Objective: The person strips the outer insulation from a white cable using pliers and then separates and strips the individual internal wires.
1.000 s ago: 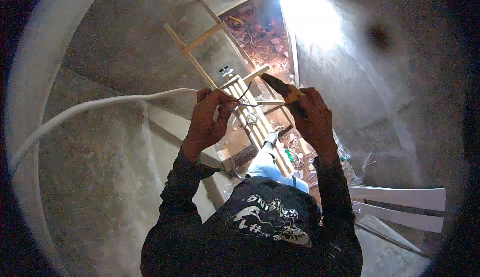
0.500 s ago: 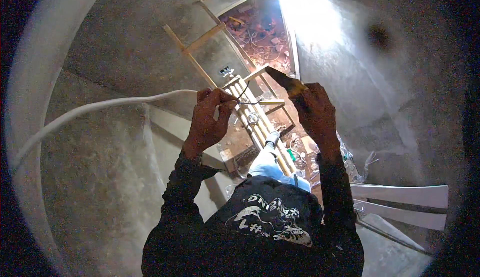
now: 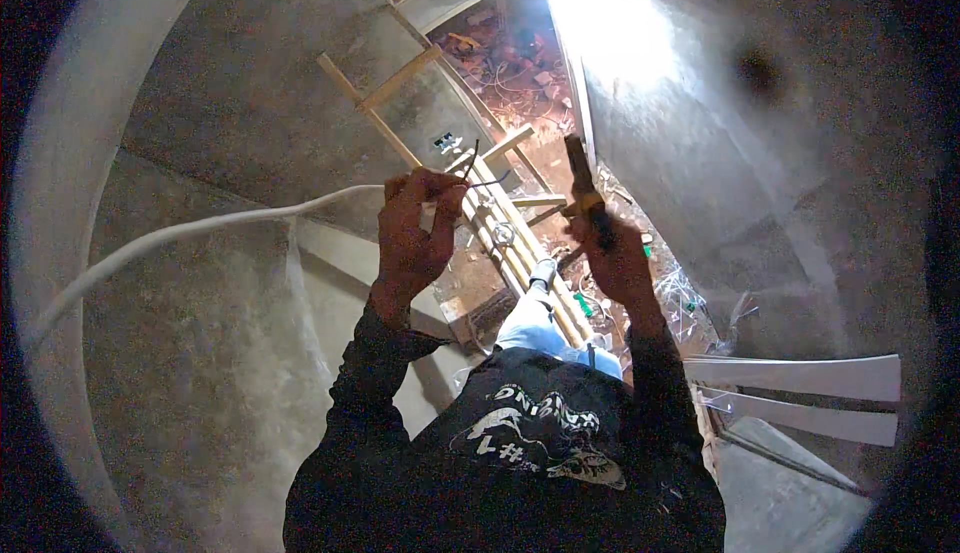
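Pliers in the grip of right hand, more upright than before (white cable in left hand)

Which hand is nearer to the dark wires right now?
Left. The left hand pinches the dark wires, whose ends stick out beyond it; the right hand is apart, off to their right, gripping a dark-and-yellow tool.

Loose debris on the reddish floor
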`<action>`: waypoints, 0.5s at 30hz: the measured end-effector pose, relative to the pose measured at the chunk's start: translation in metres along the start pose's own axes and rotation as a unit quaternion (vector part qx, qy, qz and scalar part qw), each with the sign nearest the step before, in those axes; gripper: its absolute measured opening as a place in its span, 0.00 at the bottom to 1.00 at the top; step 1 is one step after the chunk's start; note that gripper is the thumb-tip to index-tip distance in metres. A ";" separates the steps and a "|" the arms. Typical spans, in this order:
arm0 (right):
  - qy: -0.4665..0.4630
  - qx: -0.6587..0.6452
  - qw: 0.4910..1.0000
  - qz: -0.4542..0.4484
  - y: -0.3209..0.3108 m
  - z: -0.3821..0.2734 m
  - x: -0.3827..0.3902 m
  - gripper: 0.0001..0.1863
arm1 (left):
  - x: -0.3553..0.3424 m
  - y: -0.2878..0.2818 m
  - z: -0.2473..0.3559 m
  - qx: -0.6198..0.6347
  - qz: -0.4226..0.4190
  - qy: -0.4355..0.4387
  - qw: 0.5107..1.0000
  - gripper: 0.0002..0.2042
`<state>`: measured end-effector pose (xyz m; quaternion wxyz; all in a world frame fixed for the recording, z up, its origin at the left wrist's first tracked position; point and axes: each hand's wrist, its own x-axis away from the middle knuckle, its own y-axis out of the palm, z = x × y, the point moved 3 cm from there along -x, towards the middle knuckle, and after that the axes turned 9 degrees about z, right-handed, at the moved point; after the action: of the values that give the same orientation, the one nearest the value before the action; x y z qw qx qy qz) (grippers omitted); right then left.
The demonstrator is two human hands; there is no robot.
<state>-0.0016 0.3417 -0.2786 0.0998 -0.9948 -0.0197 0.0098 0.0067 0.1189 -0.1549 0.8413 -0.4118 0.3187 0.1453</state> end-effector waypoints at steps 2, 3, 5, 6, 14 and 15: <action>-0.070 -0.098 0.992 -0.034 0.019 0.011 0.012 0.17 | 0.003 0.004 0.001 0.017 -0.009 -0.024 1.000 0.05; -0.113 -0.119 0.986 -0.042 0.029 0.008 0.018 0.17 | 0.005 0.004 0.001 0.021 -0.014 -0.043 0.999 0.05; -0.127 -0.072 0.985 -0.090 0.035 -0.010 0.024 0.18 | 0.004 0.006 0.002 0.027 -0.019 -0.061 0.998 0.04; -0.080 -0.102 0.987 -0.094 0.040 -0.015 0.026 0.19 | 0.004 0.006 0.002 0.029 -0.007 -0.044 0.999 0.04; -0.110 -0.177 0.976 -0.062 0.046 -0.024 0.025 0.12 | 0.002 0.008 -0.001 0.053 -0.006 -0.072 0.996 0.05; -0.103 -0.185 0.975 -0.070 0.045 -0.025 0.026 0.12 | 0.001 0.007 0.001 0.022 -0.002 -0.014 1.000 0.05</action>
<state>0.0266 0.2935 -0.2634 -0.0879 -0.9858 -0.1008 0.1011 0.0042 0.1239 -0.1597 0.8545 -0.3923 0.3093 0.1419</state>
